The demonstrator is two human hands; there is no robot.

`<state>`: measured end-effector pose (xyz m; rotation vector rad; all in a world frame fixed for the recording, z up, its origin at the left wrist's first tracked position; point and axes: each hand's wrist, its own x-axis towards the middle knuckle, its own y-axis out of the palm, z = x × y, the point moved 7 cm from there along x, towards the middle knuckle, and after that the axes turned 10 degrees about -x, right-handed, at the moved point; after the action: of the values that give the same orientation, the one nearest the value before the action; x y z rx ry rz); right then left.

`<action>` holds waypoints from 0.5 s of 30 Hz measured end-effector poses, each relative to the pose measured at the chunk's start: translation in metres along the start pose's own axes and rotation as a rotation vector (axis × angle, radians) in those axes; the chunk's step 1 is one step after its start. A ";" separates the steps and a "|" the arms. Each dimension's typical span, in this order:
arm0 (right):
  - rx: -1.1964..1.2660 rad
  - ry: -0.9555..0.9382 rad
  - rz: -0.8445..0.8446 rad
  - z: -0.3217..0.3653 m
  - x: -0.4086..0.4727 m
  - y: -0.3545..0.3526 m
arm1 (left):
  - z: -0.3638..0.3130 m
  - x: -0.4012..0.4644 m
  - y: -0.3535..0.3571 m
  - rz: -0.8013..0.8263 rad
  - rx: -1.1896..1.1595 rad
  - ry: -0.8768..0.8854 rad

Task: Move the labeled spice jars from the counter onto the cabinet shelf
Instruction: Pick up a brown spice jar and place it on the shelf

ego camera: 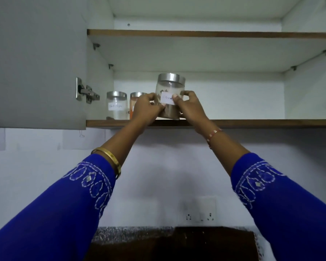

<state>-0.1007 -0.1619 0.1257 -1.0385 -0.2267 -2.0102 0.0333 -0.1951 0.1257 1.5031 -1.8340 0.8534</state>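
A clear glass jar (169, 89) with a steel lid and a white label stands at the front of the lower cabinet shelf (252, 123); brown spice fills its bottom. My left hand (147, 108) grips its left side and my right hand (189, 107) grips its right side, thumbs on the label. To the left on the same shelf stand a labelled clear jar (116, 105) and a jar of orange spice (135, 97), the orange one partly hidden by my left hand. Another lid edge peeks out behind the held jar.
The grey cabinet door (36, 63) hangs open at the left on its hinge (86, 93). An upper shelf (215, 33) runs above. Below are the white wall with a socket plate (201, 213), a speckled counter (124, 233) and a dark brown board (196, 243).
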 end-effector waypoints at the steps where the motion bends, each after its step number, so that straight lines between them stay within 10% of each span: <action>1: -0.070 -0.027 -0.005 0.000 0.004 0.002 | 0.008 0.005 0.000 -0.011 0.002 -0.025; 15: -0.595 -0.032 -0.041 -0.047 0.078 0.041 | 0.074 0.073 0.011 0.096 0.584 -0.127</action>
<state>-0.1216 -0.2573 0.1447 -1.4338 0.3616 -2.1511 0.0062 -0.2947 0.1373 1.8579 -1.8500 1.4617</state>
